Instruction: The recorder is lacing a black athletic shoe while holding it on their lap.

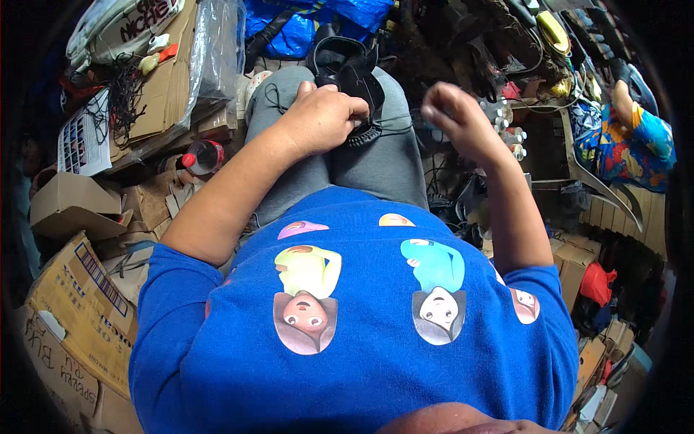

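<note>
A black shoe [354, 76] rests between my knees, its ridged sole edge toward me. My left hand [324, 117] is closed on the near part of the shoe, thumb and fingers pressing its edge. Off to the right, my right hand [463, 121] is raised with its fingers curled and slightly blurred. A thin dark thread [394, 118] stretches from the shoe toward it, and the hand appears to grip the thread's end. Another loop of dark cord [273, 98] lies over my left knee.
Left are flattened cardboard [170, 87], a red-capped bottle [206, 156] and an open box [72, 206]. Blue plastic bags [289, 32] lie beyond my knees. Small bottles [515, 137] and a curved metal piece [603, 192] stand right, near another person's arm [623, 101].
</note>
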`<move>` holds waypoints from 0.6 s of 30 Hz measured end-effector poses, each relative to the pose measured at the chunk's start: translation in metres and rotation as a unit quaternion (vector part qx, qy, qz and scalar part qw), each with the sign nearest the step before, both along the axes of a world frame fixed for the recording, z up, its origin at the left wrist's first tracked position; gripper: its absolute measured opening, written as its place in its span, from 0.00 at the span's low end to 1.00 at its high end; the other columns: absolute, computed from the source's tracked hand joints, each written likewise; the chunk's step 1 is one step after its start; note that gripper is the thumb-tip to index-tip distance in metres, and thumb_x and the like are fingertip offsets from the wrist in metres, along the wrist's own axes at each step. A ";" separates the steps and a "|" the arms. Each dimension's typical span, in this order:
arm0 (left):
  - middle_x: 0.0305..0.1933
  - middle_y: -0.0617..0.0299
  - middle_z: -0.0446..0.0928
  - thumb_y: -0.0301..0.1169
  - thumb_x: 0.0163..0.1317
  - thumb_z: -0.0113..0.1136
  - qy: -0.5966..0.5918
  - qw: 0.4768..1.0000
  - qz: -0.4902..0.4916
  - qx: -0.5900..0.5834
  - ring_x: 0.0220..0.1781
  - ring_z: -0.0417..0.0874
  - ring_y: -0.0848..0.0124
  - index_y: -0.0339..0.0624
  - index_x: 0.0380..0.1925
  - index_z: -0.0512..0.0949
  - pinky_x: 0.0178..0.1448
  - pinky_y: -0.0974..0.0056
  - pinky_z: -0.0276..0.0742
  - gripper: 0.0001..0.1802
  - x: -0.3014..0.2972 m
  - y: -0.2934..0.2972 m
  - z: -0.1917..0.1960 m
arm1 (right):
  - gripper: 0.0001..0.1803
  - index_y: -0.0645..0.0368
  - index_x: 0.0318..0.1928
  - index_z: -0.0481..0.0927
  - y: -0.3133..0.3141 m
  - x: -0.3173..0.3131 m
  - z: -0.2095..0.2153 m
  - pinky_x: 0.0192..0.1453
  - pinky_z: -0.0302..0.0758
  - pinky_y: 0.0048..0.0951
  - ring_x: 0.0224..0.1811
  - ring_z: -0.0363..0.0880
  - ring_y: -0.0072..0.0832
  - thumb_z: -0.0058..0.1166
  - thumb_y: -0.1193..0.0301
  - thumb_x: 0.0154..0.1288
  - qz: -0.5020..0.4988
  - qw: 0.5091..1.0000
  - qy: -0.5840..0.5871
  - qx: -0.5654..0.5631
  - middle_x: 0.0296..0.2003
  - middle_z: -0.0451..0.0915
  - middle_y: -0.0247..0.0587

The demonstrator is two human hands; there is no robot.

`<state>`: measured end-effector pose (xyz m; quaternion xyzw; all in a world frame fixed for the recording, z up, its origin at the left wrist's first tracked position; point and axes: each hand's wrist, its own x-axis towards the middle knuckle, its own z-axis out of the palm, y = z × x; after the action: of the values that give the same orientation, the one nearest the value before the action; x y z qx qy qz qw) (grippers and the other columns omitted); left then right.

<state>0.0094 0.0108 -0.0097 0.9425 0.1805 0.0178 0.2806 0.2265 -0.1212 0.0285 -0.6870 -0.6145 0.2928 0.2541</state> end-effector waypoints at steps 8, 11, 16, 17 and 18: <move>0.35 0.67 0.81 0.32 0.57 0.57 -0.015 0.999 0.005 0.042 0.44 0.76 0.63 0.51 0.34 0.78 0.51 0.52 0.60 0.05 -0.007 -0.001 -0.005 | 0.04 0.52 0.30 0.76 0.026 -0.019 0.008 0.51 0.66 0.40 0.43 0.76 0.36 0.53 0.68 0.56 0.129 0.934 -0.313 0.112 0.32 0.78 0.36; 0.34 0.67 0.80 0.32 0.56 0.56 -0.032 0.998 0.000 0.055 0.43 0.75 0.63 0.52 0.34 0.77 0.50 0.53 0.60 0.05 -0.010 0.001 -0.009 | 0.04 0.49 0.34 0.76 0.033 -0.038 0.003 0.49 0.65 0.36 0.37 0.78 0.31 0.48 0.68 0.58 0.263 0.872 -0.409 0.061 0.27 0.78 0.32; 0.30 0.66 0.75 0.25 0.51 0.53 -0.116 0.973 -0.053 0.193 0.41 0.74 0.64 0.51 0.33 0.77 0.51 0.55 0.60 0.09 -0.030 0.005 -0.006 | 0.05 0.49 0.33 0.74 0.036 -0.028 -0.007 0.49 0.65 0.35 0.38 0.77 0.31 0.50 0.72 0.55 0.282 0.889 -0.346 0.099 0.26 0.78 0.33; 0.30 0.66 0.75 0.25 0.51 0.53 -0.115 0.973 -0.051 0.194 0.41 0.74 0.64 0.51 0.33 0.77 0.51 0.55 0.60 0.09 -0.039 0.007 -0.003 | 0.05 0.49 0.33 0.74 0.033 -0.020 -0.010 0.49 0.65 0.35 0.38 0.77 0.31 0.50 0.72 0.55 0.284 0.889 -0.345 0.101 0.26 0.78 0.33; 0.30 0.65 0.74 0.24 0.49 0.53 -0.102 0.971 -0.046 0.213 0.41 0.74 0.65 0.50 0.33 0.76 0.51 0.55 0.60 0.11 -0.049 0.009 0.001 | 0.07 0.49 0.34 0.74 0.027 -0.006 -0.012 0.50 0.65 0.36 0.39 0.77 0.32 0.51 0.73 0.53 0.260 0.898 -0.350 0.062 0.27 0.78 0.34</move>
<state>-0.0400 0.0199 -0.0089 0.9810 0.0997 0.1392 0.0908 0.2202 -0.0940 0.0164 -0.5436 -0.8376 0.0502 -0.0204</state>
